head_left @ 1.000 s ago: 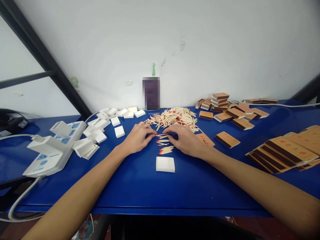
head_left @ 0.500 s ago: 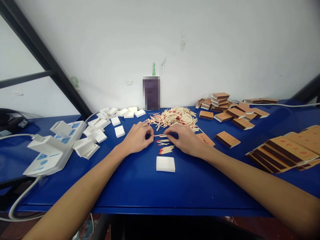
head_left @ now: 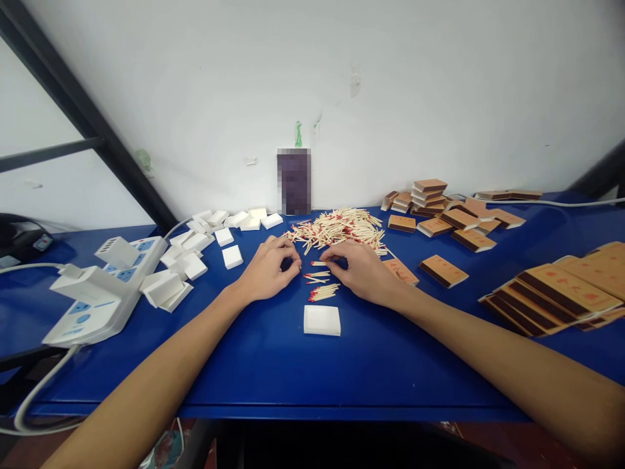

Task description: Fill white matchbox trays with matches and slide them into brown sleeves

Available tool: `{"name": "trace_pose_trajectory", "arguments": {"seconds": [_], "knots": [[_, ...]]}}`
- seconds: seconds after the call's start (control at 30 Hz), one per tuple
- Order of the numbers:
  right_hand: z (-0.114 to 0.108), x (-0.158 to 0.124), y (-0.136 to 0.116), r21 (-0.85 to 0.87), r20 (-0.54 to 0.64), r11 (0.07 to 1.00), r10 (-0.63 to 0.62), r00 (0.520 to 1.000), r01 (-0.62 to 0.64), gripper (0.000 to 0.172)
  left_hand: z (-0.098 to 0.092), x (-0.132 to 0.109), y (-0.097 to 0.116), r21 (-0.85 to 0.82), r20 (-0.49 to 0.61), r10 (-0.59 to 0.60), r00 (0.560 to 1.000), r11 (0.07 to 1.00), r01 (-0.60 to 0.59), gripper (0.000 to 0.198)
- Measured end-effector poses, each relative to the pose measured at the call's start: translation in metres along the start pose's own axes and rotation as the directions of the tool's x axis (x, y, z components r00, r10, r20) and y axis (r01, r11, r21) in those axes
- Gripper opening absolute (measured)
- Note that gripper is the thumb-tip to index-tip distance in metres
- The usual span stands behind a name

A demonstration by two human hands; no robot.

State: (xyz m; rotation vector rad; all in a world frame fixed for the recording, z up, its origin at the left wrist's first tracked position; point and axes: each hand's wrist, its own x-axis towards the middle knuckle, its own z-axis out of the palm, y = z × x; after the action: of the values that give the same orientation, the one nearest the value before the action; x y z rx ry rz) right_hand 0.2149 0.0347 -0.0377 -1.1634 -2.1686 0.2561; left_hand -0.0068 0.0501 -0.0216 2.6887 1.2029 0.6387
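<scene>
My left hand point(head_left: 270, 268) is closed in a pinch, with a tiny red match head just visible at the fingertips. Opposite it, my right hand point(head_left: 364, 268) pinches the plain end of a match point(head_left: 318, 264), its red head pointing left. Below the fingers lie a few loose matches point(head_left: 317, 278) and a small bundle of matches point(head_left: 324, 292), heads to the left. Nearer me sits a white matchbox tray point(head_left: 322, 320). Behind both hands spreads a large heap of matches point(head_left: 344, 228).
White matchbox trays point(head_left: 195, 242) are scattered at the left, beside a power strip point(head_left: 110, 293) with plugs and cables. Brown matchbox sleeves point(head_left: 444, 270) lie at the right, some stacked. A pixelated dark rectangle point(head_left: 294, 182) stands against the wall.
The pale stick end that showed between the two hands has gone from view, leaving a red tip by my left fingers. Both hands otherwise keep nearly the same place.
</scene>
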Motion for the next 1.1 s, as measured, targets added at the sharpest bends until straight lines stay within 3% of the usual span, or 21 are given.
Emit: {"name": "trace_pose_trajectory", "arguments": {"seconds": [0.17, 0.53, 1.1], "knots": [[-0.001, -0.001, -0.001, 0.015, 0.005, 1.000, 0.006, 1.000, -0.006, 0.020, -0.002, -0.001, -0.004, 0.001, -0.005, 0.047, 0.999, 0.999, -0.047, 0.021], [-0.001, -0.001, -0.001, 0.035, -0.004, 0.999, 0.005, 1.000, -0.005, 0.021, -0.011, -0.001, -0.004, 0.116, 0.103, 0.114, 0.988, 0.985, -0.126, 0.031], [-0.005, 0.000, -0.007, -0.140, 0.048, 0.990, 0.027, 0.998, -0.020, 0.019, -0.007, 0.000, -0.003, 0.075, 0.116, 0.068, 0.991, 0.994, -0.077, 0.037]]}}
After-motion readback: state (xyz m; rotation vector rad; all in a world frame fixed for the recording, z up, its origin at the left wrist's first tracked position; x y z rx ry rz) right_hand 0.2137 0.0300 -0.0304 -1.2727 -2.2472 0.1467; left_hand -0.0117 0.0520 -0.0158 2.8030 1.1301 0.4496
